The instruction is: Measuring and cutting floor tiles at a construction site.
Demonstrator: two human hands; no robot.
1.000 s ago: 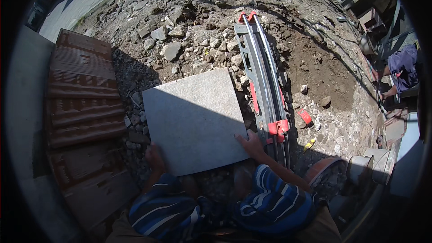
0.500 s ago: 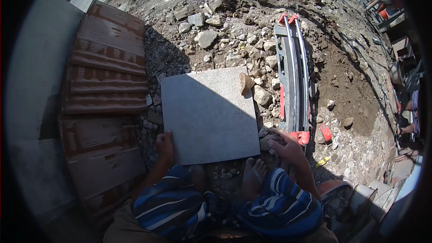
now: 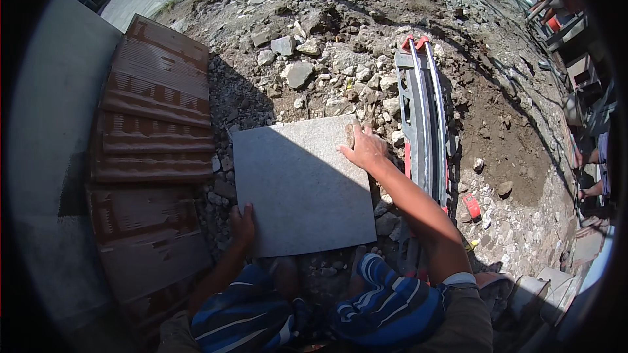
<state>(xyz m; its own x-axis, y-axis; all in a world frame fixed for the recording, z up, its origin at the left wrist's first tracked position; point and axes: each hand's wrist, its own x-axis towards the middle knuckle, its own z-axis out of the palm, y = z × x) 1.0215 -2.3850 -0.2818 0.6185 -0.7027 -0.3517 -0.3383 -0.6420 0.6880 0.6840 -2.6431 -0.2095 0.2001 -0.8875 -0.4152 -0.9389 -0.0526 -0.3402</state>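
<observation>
A square pale grey tile (image 3: 301, 189) lies in front of me, crossed by a diagonal shadow. At its left edge, near the lower corner, my left hand (image 3: 242, 223) is closed on the rim with the thumb up; its other fingers are partly hidden. My right hand (image 3: 369, 149) reaches to the far right corner. There it grips a small tan stone (image 3: 350, 133) on the tile, thumb and fingers around it.
Brown ribbed tiles (image 3: 154, 137) are stacked at the left along a wall. A manual tile cutter (image 3: 422, 117) with metal rails and red ends stands right of the tile on rubble. Buckets (image 3: 526, 291) stand at lower right. Another person's arm (image 3: 592, 189) shows at far right.
My right hand has moved from beside the cutter's near end up to the tile's far right corner and taken hold of the stone. My left hand stays at the tile's left edge.
</observation>
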